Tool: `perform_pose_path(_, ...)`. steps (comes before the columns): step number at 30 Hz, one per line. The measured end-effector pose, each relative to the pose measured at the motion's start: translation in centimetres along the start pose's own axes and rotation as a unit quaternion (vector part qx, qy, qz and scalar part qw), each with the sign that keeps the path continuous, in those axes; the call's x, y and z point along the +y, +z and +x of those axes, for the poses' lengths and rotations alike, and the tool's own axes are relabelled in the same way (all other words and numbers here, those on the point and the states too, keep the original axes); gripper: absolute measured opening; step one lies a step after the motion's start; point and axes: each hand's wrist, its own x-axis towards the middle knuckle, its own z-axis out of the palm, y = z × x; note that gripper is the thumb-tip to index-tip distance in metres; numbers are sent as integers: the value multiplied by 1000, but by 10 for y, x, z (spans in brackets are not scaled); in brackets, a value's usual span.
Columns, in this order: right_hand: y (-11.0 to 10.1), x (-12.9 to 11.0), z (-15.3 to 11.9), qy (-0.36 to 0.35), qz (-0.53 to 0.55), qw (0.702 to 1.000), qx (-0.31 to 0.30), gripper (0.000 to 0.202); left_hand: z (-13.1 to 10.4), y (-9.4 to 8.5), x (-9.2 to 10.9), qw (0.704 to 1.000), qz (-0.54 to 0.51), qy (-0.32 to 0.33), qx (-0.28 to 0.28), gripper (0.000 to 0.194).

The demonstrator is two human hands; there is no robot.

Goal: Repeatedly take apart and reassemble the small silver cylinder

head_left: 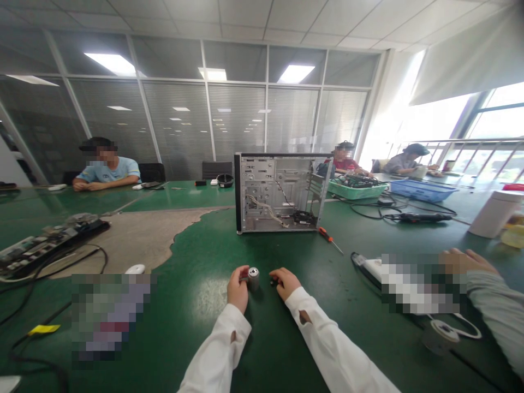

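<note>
My left hand (238, 288) has its fingers against the left side of a small metal cylinder (254, 279), which stands upright on the green table (204, 256). The cylinder's top shows a dark hole. To its right, my right hand (285, 282) pinches a small black piece (273, 282) near the tabletop. A gap separates the black piece from the cylinder. Beyond both hands stands an open computer case (282, 194), with cables and metal panels visible inside.
An orange screwdriver (326, 235) lies beside the case. A power strip (374, 267) and a person's grey sleeve (497, 308) are at right. Circuit boards (53, 240) and cables lie left. Green (358, 190) and blue (423, 190) baskets stand behind; several people sit around.
</note>
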Motion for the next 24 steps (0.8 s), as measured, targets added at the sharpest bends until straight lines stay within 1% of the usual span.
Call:
perform_pose_path(4,-7,-13,-2,-55,46,997,36,47,2,0,-2,999,-37,-28,10,36)
perform_pose_path(7,-10,-23,-4,-91,76,991,63,46,2,-1,-4,998,-52,-31,9,36)
perform_pose_path(9,-10,-26,-5,-104,87,988,69,46,2,-1,-5,998,-51,-28,5,36)
perform_pose_path(11,-9,-26,-4,-109,94,987,76,46,2,-2,-4,999,-42,-26,-2,35)
perform_pose_path(18,-7,-16,2,-107,117,978,137,44,0,-1,-3,1000,-8,-20,-20,34)
perform_pose_path(21,-10,-19,2,-92,138,977,138,43,1,-1,-4,1000,1,-19,-21,35)
perform_pose_path(24,-13,-30,-2,-90,141,979,115,41,1,0,-6,999,-6,-17,-28,34)
